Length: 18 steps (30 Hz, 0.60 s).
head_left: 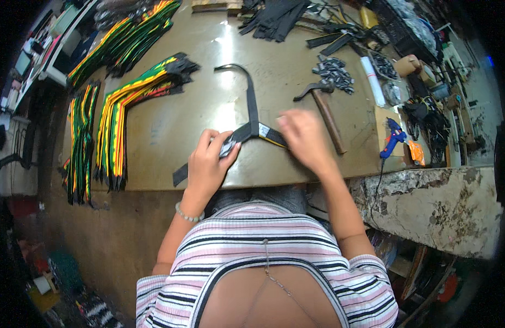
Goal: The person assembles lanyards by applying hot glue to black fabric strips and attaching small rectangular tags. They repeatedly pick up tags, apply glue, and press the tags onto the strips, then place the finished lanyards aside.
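A black webbing strap (251, 101) lies on the table in front of me in a Y shape, one branch curling away to the far side. My left hand (207, 158) is closed around its left branch, with a shiny metal piece (227, 146) by the fingertips. A small white label (264, 130) and a yellow edge show on the right branch. My right hand (305, 139) is over that branch's end; motion blurs its fingers, so their grip is unclear. Just right of it lies a hammer (328, 117) with a wooden handle.
Bundled green, yellow and black straps (115, 131) lie at the left. Farther right are a heap of small metal pieces (334, 74), a white roll (373, 82) and a blue glue gun (393, 139) with a hanging cord. Black strips (274, 19) lie at the back.
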Each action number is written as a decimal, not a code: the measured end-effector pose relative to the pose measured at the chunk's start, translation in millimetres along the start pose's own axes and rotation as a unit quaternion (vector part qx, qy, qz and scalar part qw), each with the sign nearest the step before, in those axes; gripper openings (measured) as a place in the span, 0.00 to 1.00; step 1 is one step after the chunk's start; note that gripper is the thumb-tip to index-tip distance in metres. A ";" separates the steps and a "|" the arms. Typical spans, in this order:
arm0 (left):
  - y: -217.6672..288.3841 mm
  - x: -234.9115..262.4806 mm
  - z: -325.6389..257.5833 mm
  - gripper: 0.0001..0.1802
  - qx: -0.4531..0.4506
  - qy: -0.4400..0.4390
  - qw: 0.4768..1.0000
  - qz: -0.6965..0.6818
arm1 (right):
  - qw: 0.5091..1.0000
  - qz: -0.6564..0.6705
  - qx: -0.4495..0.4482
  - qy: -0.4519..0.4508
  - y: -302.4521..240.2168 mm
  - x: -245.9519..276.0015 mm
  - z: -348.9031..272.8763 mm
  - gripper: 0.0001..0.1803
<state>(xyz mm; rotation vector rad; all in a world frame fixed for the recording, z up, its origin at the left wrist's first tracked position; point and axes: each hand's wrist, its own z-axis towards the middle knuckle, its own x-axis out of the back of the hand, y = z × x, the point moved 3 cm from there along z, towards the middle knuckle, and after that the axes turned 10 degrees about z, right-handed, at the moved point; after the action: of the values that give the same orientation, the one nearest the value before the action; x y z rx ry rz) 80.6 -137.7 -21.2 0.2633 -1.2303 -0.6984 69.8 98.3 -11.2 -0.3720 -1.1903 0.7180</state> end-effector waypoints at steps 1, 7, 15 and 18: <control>2.6 2.7 -1.3 0.17 -0.014 0.022 1.000 -0.003 | 0.989 0.137 -0.040 -0.049 -7.8 -12.7 4.8 0.17; -8.9 18.3 -9.7 0.17 0.000 0.153 0.987 -0.054 | 0.856 0.455 -0.162 -0.182 -4.4 3.3 63.7 0.12; -18.3 4.5 -28.0 0.10 0.019 0.067 0.991 -0.111 | 0.879 0.441 -0.031 0.177 131.7 200.1 249.7 0.15; -17.9 5.4 -29.5 0.09 0.024 0.078 0.991 -0.105 | 0.828 0.473 -0.126 0.272 212.4 224.5 292.8 0.16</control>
<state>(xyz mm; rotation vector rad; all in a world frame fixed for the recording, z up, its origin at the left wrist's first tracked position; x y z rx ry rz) 102.7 -160.1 -36.6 0.4847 -1.0807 -0.8150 -226.2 375.3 118.9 -1.3562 -0.4825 1.1920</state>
